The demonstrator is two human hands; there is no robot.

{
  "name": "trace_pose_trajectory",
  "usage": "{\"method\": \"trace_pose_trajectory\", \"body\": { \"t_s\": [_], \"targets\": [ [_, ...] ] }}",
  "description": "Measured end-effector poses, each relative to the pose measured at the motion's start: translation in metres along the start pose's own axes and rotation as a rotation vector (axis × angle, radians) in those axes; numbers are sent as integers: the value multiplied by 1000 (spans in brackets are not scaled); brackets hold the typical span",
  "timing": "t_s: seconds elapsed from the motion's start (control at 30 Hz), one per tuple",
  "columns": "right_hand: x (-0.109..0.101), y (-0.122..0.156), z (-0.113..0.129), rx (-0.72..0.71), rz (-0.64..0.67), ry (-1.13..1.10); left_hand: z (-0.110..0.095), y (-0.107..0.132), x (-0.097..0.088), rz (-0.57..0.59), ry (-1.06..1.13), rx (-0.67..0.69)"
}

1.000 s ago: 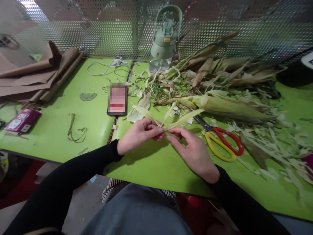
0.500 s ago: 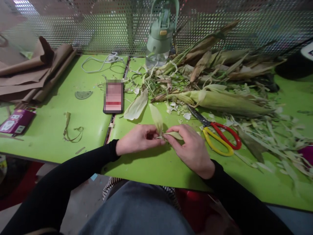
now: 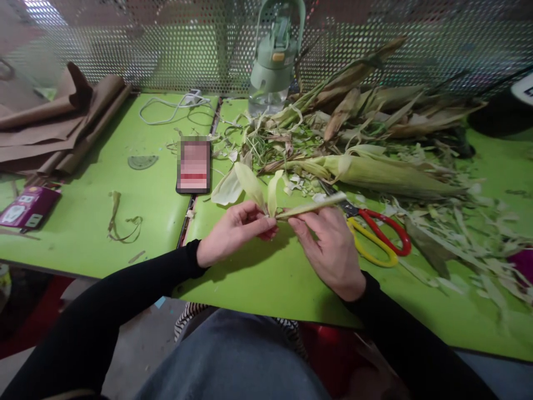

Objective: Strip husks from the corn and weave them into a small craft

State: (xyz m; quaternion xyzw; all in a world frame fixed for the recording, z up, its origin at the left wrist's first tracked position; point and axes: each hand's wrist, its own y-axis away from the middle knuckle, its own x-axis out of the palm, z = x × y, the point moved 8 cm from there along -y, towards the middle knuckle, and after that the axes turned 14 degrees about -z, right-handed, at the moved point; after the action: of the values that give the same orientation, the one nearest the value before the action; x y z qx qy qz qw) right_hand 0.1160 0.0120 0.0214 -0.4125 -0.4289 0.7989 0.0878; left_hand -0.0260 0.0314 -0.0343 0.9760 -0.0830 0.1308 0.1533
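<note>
Your left hand [image 3: 237, 230] pinches the gathered base of the pale husk pieces [image 3: 251, 186], over the near part of the green table [image 3: 245, 283]; your right fingers lie against the rightmost strip [image 3: 312, 205], though I can't tell whether they grip it; keep the left pinch firm and work the strip gently, as it may split; beyond, the purple box's [image 3: 31, 206] print is unreadable, the phone's [image 3: 194, 165] screen pixelated; the bottle [image 3: 272, 69] shows no legible brand.

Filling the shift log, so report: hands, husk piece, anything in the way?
Left hand pinching husk piece at gathered base. Right hand at its rightmost strip. Nearest clutter: scissors, beside right hand.
</note>
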Motion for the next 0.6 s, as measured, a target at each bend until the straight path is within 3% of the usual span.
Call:
{"method": "trace_pose_trajectory", "body": {
  "t_s": [0.13,0.3,0.43,0.6],
  "targets": [
    [0,0,-1,29,-5,-82,2,0,3,43,-24,-13],
    [0,3,15,-64,-9,-280,10,0,6,100,-122,-37],
    [-2,5,17,-90,0,-228,20,-1,4,120,-201,-71],
    [-2,8,29,-303,109,-252,25,0,4,128,-221,-101]
  ]
}}
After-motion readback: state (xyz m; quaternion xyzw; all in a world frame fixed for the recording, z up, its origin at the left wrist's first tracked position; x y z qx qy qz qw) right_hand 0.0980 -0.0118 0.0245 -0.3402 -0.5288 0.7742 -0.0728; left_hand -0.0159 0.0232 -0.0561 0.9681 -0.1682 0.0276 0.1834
